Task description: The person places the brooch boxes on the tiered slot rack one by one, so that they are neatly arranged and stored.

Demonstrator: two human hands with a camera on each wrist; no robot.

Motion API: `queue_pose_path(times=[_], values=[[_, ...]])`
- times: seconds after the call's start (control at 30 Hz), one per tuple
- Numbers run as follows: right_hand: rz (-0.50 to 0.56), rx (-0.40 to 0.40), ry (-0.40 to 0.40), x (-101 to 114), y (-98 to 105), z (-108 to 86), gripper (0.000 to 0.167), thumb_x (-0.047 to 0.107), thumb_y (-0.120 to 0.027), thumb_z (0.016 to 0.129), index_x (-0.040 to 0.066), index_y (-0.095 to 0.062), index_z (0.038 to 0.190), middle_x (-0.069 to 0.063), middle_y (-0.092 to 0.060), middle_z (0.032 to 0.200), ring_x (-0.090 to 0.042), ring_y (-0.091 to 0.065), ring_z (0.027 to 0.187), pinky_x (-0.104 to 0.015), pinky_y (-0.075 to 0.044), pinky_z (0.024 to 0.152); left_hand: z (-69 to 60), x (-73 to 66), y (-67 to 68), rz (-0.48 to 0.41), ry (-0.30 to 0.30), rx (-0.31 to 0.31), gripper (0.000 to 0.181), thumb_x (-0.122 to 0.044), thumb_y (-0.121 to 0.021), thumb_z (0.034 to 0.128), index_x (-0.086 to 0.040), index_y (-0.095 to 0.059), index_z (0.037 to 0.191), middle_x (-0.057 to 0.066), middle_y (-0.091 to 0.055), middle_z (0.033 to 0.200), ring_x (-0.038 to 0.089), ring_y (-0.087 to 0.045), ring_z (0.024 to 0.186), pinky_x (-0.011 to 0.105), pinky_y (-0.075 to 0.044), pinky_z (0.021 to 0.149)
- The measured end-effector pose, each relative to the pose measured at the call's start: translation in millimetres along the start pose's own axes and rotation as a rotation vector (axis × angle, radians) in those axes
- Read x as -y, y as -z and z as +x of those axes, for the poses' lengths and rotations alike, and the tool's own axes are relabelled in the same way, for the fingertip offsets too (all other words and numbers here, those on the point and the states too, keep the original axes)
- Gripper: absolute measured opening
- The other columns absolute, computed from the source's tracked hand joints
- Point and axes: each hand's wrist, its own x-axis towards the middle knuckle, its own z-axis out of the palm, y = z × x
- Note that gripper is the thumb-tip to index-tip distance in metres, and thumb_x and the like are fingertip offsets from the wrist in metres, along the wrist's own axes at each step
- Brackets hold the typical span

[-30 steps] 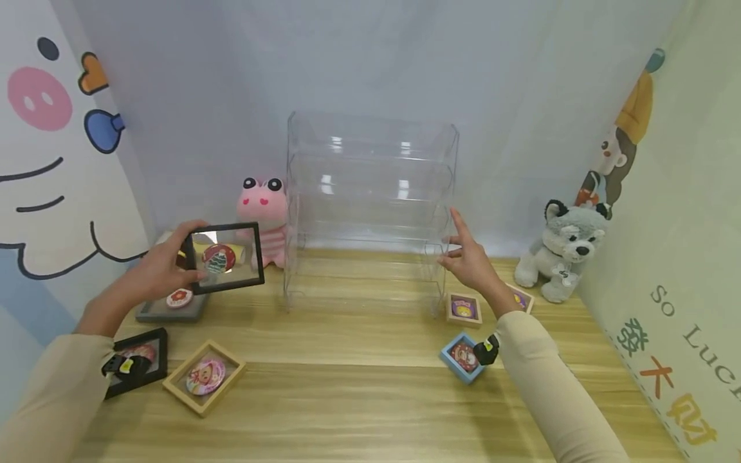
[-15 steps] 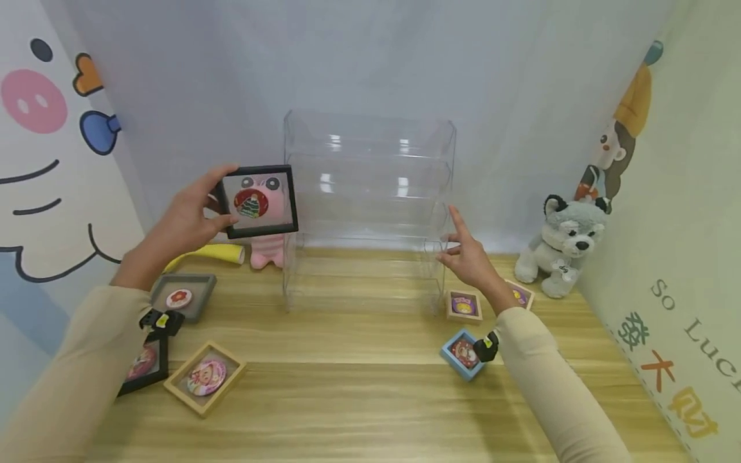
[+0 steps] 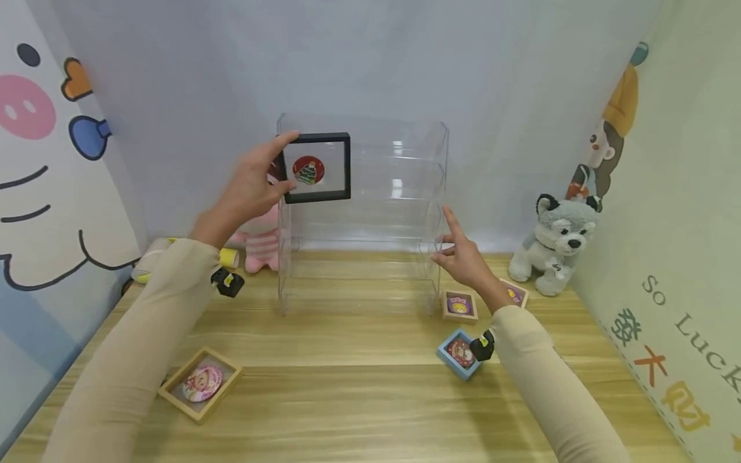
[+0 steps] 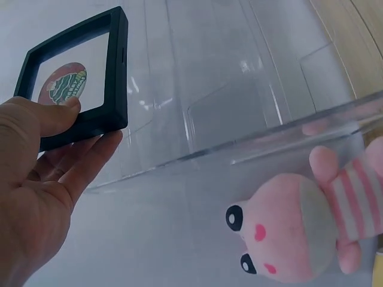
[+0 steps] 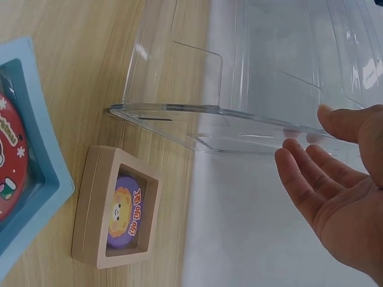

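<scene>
My left hand (image 3: 249,183) pinches the left side of a black display frame (image 3: 334,166) with a clear centre, thumb on the front and fingers behind. Inside the frame is a round red badge (image 3: 308,170) with a Christmas tree. Upright, the frame stands before the upper left part of a clear acrylic tiered rack (image 3: 370,263); whether they touch I cannot tell. My right hand (image 3: 465,257) is at the rack's right side, index finger extended. In the right wrist view, its thumb (image 5: 344,122) and loosely bent fingers (image 5: 305,173) lie either side of the clear panel edge (image 5: 221,112).
On the wooden table (image 3: 324,399) lie a tan frame (image 3: 231,379), a blue frame (image 3: 459,373) and a small beige frame (image 3: 460,315), each with a badge. Another small frame (image 3: 515,293) is partly hidden. A pink plush (image 3: 263,247) and a grey plush dog (image 3: 558,241) flank the rack.
My left hand has carried the black display frame up and to the right, from over the table's left side to before the rack's upper left. My right hand has stayed at the rack's right side.
</scene>
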Motion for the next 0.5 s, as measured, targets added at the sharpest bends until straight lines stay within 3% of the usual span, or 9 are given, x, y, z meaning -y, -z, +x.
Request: queue_pose_path(times=[0.17, 0.37, 0.5], values=[[-0.005, -0.005, 0.006, 1, 1, 0.4, 0.099, 0.004, -0.064, 0.095, 0.027, 0.005, 0.161, -0.031, -0.054, 0.139, -0.045, -0.066, 0.111, -0.056, -0.057, 0.088, 23.6, -9.7, -16.0, 0.022, 0.040, 0.010, 0.079, -0.002, -0.069, 0.0911, -0.024, -0.031, 0.157, 0.023, -0.055, 0.117, 0.038, -0.059, 0.097, 0.053, -0.053, 0.086], [0.000, 0.005, -0.022, 2, 0, -1.2, 0.101, 0.005, -0.065, 0.095, 0.032, 0.006, 0.161, -0.030, -0.054, 0.138, -0.045, -0.065, 0.112, -0.055, -0.058, 0.088, 45.0, -15.5, -29.9, 0.010, 0.082, 0.040, 0.079, -0.004, -0.067, 0.0933, -0.030, -0.029, 0.157, 0.024, -0.049, 0.133, 0.039, -0.057, 0.098, 0.054, -0.050, 0.091], [-0.005, 0.000, -0.011, 2, 0, -1.2, 0.100, 0.004, -0.065, 0.095, 0.030, 0.006, 0.161, -0.031, -0.054, 0.138, -0.045, -0.066, 0.111, -0.055, -0.058, 0.088, 55.0, -16.4, -39.0, -0.022, 0.086, 0.038, 0.078, 0.000, -0.066, 0.0929, -0.029, -0.030, 0.156, 0.024, -0.050, 0.125, 0.036, -0.059, 0.099, 0.051, -0.052, 0.087]])
